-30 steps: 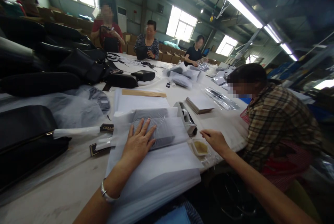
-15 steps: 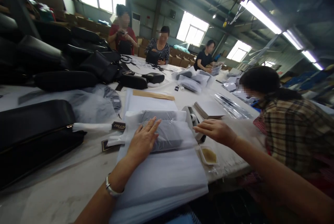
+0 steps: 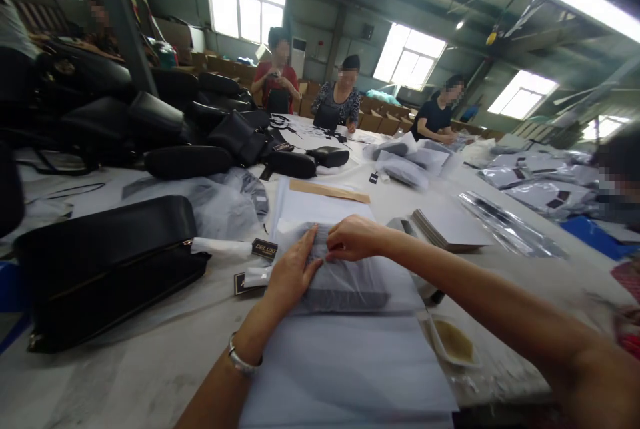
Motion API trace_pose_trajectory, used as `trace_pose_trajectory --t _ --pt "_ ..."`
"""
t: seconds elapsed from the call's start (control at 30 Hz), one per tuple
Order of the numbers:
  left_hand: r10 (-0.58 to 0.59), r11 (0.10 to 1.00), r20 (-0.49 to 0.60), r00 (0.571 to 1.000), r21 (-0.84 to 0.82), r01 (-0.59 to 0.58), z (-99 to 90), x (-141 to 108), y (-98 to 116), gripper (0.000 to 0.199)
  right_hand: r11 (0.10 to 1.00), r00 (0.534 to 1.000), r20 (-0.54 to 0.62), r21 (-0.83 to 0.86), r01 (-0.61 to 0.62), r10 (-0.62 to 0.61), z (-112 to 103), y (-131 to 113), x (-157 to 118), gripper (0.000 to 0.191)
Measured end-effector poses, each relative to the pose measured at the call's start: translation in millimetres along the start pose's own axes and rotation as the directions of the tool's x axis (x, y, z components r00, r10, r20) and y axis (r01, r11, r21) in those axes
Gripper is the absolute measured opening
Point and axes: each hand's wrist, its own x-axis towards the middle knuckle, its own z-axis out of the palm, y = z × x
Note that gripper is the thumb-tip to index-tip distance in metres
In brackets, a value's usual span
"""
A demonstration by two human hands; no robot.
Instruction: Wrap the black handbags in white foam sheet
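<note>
1. The wearer's left hand [image 3: 293, 271] lies flat across a grey package [image 3: 345, 297], fingers extended and thumb spread, pressing on its near-ten-o'clock side.

2. Just beside it, the right hand [image 3: 356, 239] reaches in from four o'clock, fingers curled and tips bent down onto the package's upper part; whether they pinch anything cannot be told.

3. The package, a dark form under translucent white wrapping, rests at the centre of this clock, on white sheets [image 3: 350, 369] that spread toward six. A brown strip [image 3: 329, 191] crosses their far end at twelve.

4. A silvery bracelet [image 3: 243, 357] circles the left wrist.

5. Close by at ten o'clock, a black tag [image 3: 264, 249] reads "DELUX", its last letters hard to make out. A large black bag [image 3: 110, 269] lies at nine.

6. At four o'clock, a small dish [image 3: 453, 341] holds something yellowish-brown. A stack of boards [image 3: 450, 229] sits at two, clear plastic sleeves [image 3: 510, 226] beyond it.

7. Farther across the pale worktop [image 3: 150, 382], wrapped bundles [image 3: 410, 161] gather at one o'clock, and black bags [image 3: 195, 116] pile up toward eleven.

8. At twelve, a co-worker in a patterned top [image 3: 340, 99] handles a dark bag [image 3: 327, 116].
</note>
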Motion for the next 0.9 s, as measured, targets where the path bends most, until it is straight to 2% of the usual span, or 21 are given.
trace_pose_trajectory --t 0.13,0.23,0.37,0.5,0.57,0.63,0.73,0.77,0.83,0.9 --pt "-0.023 1.000 -0.015 1.000 -0.019 0.023 5.8 -2 -5 0.065 0.984 0.987 0.141 -0.167 -0.059 0.083 -4 -1 26 0.024" --pt "-0.025 0.999 -0.019 0.999 -0.036 0.024 6.7 -3 -6 0.065 0.968 0.980 0.125 -0.215 -0.127 0.156 -7 -1 33 0.040" --pt "-0.027 0.999 -0.010 1.000 -0.033 0.026 4.3 -2 -3 0.063 0.969 0.979 0.065 -0.169 -0.181 0.194 -8 10 32 0.064" --pt "-0.047 0.999 0.018 0.999 -0.009 0.047 0.4 -1 2 0.063 0.950 0.950 0.036 -0.005 -0.311 0.311 -2 34 21 0.066" --pt "-0.056 0.998 0.033 0.998 -0.012 0.057 -1.9 0 4 0.062 0.904 0.909 0.007 0.096 -0.416 0.418 4 48 12 0.060" --pt "-0.061 0.998 0.046 0.997 -0.026 0.063 -4.8 1 5 0.062 0.835 0.842 -0.048 0.172 -0.523 0.537 11 58 0 0.047" --pt "-0.061 0.997 0.073 0.995 -0.039 0.064 -11.9 4 10 0.059 0.763 0.744 -0.187 0.264 -0.591 0.641 23 56 -25 0.025" --pt "-0.065 0.997 0.079 0.995 -0.037 0.068 -15.1 6 15 0.056 0.761 0.722 -0.254 0.309 -0.570 0.643 29 49 -34 0.025" --pt "-0.082 0.996 0.068 0.994 -0.028 0.084 -20.7 10 30 0.049 0.798 0.703 -0.394 0.408 -0.444 0.593 48 31 -51 0.032" --pt "-0.093 0.995 -0.014 0.996 -0.028 0.092 -21.3 18 49 0.046 0.841 0.647 -0.549 0.437 -0.318 0.529 81 17 -64 0.042"
